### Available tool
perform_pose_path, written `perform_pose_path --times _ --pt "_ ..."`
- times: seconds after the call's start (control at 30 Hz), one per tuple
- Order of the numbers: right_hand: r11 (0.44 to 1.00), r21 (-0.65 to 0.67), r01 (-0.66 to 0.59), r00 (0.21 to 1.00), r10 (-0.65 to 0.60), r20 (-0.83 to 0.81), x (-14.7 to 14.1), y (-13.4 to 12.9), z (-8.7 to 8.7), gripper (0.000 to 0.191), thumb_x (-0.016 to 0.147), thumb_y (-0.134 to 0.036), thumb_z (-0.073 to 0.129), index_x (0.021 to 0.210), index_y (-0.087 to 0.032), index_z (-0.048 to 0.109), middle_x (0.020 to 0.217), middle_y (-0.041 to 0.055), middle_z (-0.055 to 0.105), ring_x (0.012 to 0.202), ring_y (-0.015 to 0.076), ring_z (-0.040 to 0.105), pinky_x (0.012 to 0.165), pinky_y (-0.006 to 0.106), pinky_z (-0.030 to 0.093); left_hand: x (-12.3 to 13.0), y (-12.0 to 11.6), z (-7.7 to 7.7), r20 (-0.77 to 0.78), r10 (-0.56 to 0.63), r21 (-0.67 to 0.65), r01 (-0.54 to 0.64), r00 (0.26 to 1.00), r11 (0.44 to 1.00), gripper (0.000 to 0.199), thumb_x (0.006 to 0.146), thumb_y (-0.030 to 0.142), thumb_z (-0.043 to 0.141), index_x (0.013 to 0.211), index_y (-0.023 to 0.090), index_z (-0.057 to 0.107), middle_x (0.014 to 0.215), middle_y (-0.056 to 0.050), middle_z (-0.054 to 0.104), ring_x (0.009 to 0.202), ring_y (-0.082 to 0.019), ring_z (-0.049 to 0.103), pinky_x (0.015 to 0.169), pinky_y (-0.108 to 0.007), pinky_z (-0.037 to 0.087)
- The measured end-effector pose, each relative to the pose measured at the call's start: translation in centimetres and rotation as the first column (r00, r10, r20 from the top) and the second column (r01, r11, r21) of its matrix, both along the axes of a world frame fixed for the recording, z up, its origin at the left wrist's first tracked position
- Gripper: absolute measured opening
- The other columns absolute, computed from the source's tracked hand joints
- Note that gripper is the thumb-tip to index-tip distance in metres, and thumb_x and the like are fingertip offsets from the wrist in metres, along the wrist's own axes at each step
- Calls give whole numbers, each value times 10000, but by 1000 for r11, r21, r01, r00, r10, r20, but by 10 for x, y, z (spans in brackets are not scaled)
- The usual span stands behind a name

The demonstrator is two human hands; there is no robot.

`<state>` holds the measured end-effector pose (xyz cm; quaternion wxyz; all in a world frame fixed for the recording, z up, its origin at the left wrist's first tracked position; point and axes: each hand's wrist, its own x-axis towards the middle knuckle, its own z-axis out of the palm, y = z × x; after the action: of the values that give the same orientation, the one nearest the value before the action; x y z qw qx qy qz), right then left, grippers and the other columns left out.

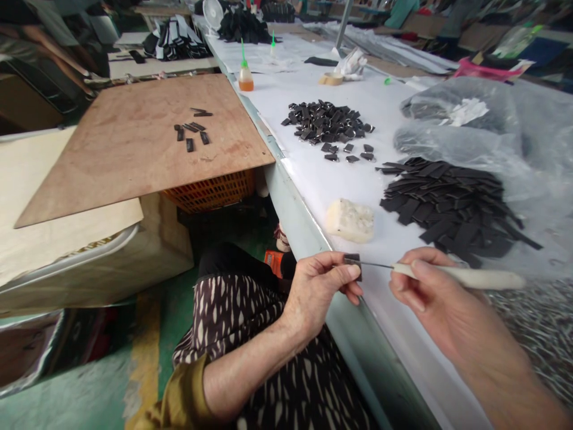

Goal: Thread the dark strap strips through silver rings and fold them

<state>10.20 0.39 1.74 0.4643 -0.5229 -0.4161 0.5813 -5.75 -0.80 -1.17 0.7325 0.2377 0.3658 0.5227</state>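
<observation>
My left hand [317, 292] pinches a small folded black strip [352, 266] between thumb and fingers, just over the table's front edge. My right hand [423, 288] grips a needle awl with a cream handle [461, 276], and its thin steel point reaches the strip. On the white table [358, 334] beyond my hands lie a heap of loose black strips [452, 209] and a smaller heap of folded black pieces with metal glints [326, 122]. A pale waxy block [350, 221] sits nearest my hands.
To the left, a plywood board [134, 149] holds several black pieces [192, 132] and covers an orange crate [210, 192]. A glue bottle [245, 77], a tape roll [331, 79] and clear plastic bags [465, 125] stand on the table. My lap lies below its edge.
</observation>
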Motion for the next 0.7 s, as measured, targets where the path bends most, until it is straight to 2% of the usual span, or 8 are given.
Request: perform_pose_path --times 0.13,0.27,0.5,0.7 --pt "999 7 -38 999 38 14 -1 0 0 89 786 -323 579 747 -244 576 582 -20 554 496 90 398 488 246 318 -1 0 1 -3 7 -8 -7 1000 1000 170 704 269 650 675 105 617 530 -24 591 456 -102 517 551 -249 406" --pt "999 -3 -50 999 50 20 -1 -1 0 69 803 -307 561 768 -248 574 595 -27 561 453 78 340 501 258 317 -1 1 1 -3 10 -12 -10 1000 1000 163 708 255 642 656 105 607 522 -22 585 451 -99 514 546 -245 404" --pt "999 1 -41 997 41 73 0 0 -1 95 757 -310 615 714 -233 580 617 -4 549 574 116 454 487 244 330 -1 1 -1 8 11 -37 -11 1000 999 188 696 276 650 635 105 605 516 -29 584 437 -99 504 526 -245 396" --pt "990 -29 -136 978 139 153 11 5 1 103 712 -304 659 704 -227 591 609 -6 557 540 99 399 491 242 311 0 0 -4 22 9 -75 -8 1000 997 177 674 261 657 616 102 606 491 -27 574 414 -92 485 493 -238 387"
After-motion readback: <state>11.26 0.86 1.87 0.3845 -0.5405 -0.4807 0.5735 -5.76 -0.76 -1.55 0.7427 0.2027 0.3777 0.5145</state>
